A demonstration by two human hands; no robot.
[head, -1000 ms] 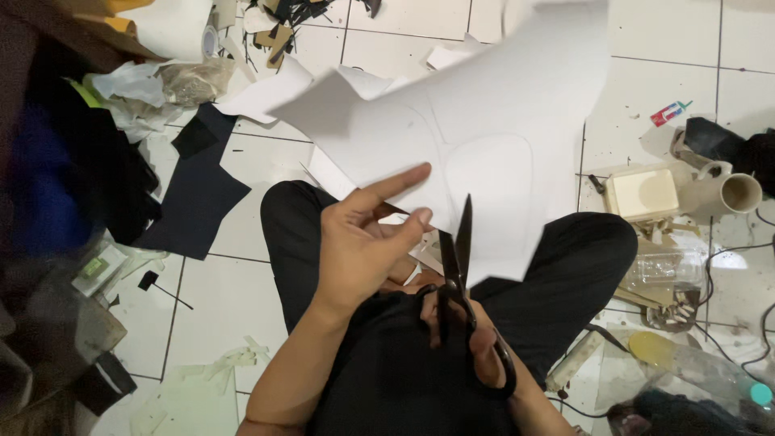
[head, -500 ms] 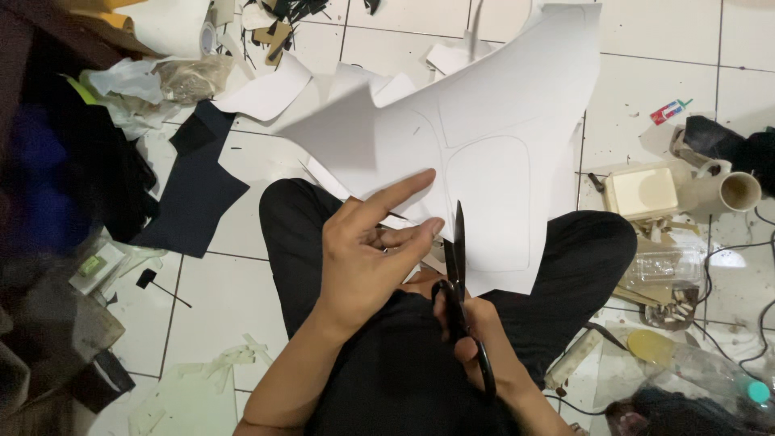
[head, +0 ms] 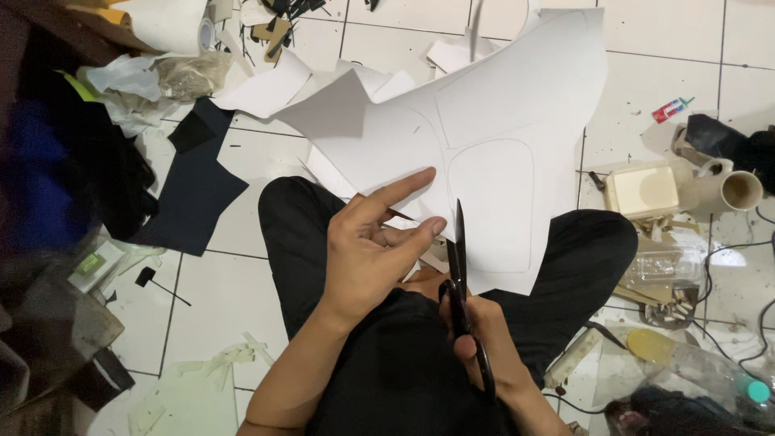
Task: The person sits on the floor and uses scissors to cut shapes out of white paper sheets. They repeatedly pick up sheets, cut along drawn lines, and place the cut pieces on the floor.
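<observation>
Scissors (head: 462, 282) sit in the right hand (head: 484, 339), its grip wrapped through the handles, blades closed at the lower edge of the white sheet (head: 484, 137). Left hand (head: 375, 242) pinches that edge just left of the blades, fingers half open. Best bet, probably: keep the sheet taut and follow the pencilled outline slowly. Sheet hangs over the lap, above the tiled floor (head: 218, 291).

White glazed floor tiles (head: 670, 64) with dark grout lines run under everything, smudged and littered. Up and left of the fingers lie pale paper offcuts (head: 266, 89) and a dark fabric piece (head: 198, 190); further left, a heap of dark cloth (head: 64, 178). To the right sit a cream box (head: 643, 191), a cardboard tube (head: 731, 191) and cables (head: 759, 323). Light is even, cool, overhead.
</observation>
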